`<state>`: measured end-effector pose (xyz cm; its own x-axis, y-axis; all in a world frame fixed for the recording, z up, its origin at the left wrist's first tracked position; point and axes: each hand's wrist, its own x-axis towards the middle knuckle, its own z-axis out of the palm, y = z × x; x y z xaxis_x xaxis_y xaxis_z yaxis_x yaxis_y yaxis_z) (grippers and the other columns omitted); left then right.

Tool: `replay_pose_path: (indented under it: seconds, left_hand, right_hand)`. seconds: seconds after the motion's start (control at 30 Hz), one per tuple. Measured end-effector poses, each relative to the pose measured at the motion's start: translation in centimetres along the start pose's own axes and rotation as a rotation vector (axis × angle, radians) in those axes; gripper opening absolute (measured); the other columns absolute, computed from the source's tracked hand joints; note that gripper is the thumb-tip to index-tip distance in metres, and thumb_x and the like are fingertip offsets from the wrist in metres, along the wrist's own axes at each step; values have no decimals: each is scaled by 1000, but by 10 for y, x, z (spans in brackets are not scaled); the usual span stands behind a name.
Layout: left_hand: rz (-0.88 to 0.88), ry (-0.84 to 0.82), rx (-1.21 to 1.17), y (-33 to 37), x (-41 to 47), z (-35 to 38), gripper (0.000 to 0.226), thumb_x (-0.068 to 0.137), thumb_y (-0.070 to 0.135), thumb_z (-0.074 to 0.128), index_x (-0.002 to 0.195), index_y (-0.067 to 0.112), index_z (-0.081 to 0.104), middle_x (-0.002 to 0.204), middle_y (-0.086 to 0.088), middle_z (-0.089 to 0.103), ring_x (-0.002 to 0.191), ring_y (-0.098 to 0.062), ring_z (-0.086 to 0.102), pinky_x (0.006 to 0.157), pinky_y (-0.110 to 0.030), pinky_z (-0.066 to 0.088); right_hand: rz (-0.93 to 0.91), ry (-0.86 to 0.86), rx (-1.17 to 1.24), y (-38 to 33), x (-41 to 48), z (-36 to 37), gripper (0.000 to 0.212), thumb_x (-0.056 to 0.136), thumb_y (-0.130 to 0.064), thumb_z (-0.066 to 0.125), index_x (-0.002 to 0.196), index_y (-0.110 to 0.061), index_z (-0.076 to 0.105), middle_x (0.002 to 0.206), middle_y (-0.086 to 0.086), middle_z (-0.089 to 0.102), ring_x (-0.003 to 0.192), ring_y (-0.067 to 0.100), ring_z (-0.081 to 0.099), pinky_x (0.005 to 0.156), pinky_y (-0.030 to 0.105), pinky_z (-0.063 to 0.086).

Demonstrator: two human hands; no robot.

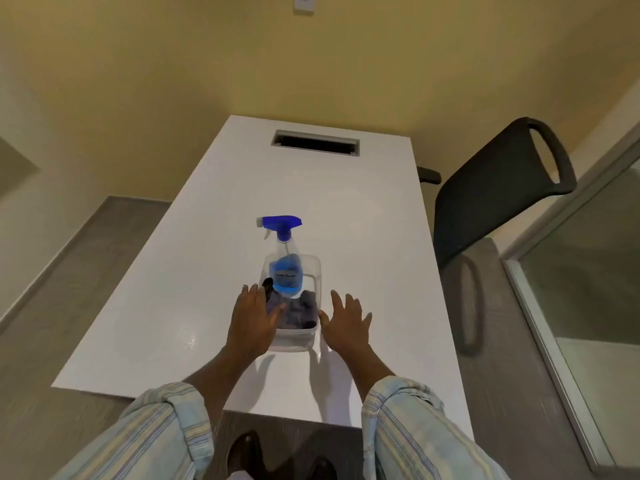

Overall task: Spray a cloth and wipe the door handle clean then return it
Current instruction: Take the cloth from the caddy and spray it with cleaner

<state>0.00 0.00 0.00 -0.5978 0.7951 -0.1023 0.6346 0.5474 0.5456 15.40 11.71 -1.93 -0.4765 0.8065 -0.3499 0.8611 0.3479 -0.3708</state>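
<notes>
A clear plastic bin (298,337) stands in the middle of the white table (214,209). In it stands a clear spray bottle (285,268) with a blue trigger head and blue label, and a dark crumpled cloth (301,311) lies in front of the bottle. My left hand (254,318) hovers with spread fingers over the bin's left rim. My right hand (346,325) is held open just right of the bin, apart from it. Neither hand holds anything. No door handle is in view.
A black chair (498,181) stands at the table's right side. A glass partition with a metal frame (554,341) runs along the far right. A cable slot (315,143) is cut into the table's far end. My shoes (242,455) show below the near edge.
</notes>
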Motion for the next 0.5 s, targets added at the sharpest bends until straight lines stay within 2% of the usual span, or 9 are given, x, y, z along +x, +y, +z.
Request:
replay_pose_path:
  seconds: [0.1,0.17,0.2,0.27,0.37,0.5]
  left_hand:
    - [-58,48,-75,-10,5,1,42,96,38,59,119,3,55,111,-14,60,111,-33,56,94,-40,51]
    - [-99,26,-107,-15,9,-1,37,95,36,61,114,5,55,102,-8,56,99,-26,59,81,-30,49]
    - [-122,-5,-121,-17,11,-2,38,95,35,61,118,5,54,105,-9,55,97,-23,58,80,-28,47]
    - [-151,-77,-131,-24,19,-4,46,96,33,61,131,5,49,123,-16,51,104,-23,55,87,-29,46]
    - [-184,-130,-118,-36,31,-5,58,96,32,62,144,7,41,146,-20,35,129,-34,48,104,-37,44]
    - [-209,-176,-115,-51,47,-7,61,95,34,64,147,12,40,147,-19,30,131,-35,47,106,-42,46]
  right_hand:
    - [5,-4,10,-9,9,2,60,99,-49,39,151,-25,21,161,12,18,149,31,11,118,55,12]
    - [18,-14,15,-17,16,3,58,98,-48,44,148,-23,29,157,12,23,146,32,19,116,51,19]
    - [26,-24,5,-21,19,5,55,98,-47,45,146,-22,32,155,13,26,144,32,22,115,50,22]
    - [48,-42,-17,-29,27,7,51,98,-45,46,142,-21,40,150,12,31,140,31,29,111,47,28]
    - [80,-52,-47,-40,39,12,44,96,-42,48,135,-22,49,142,11,37,133,30,35,107,45,33]
    - [145,-50,-108,-55,55,19,41,94,-43,50,128,-20,52,136,10,40,129,29,37,103,46,35]
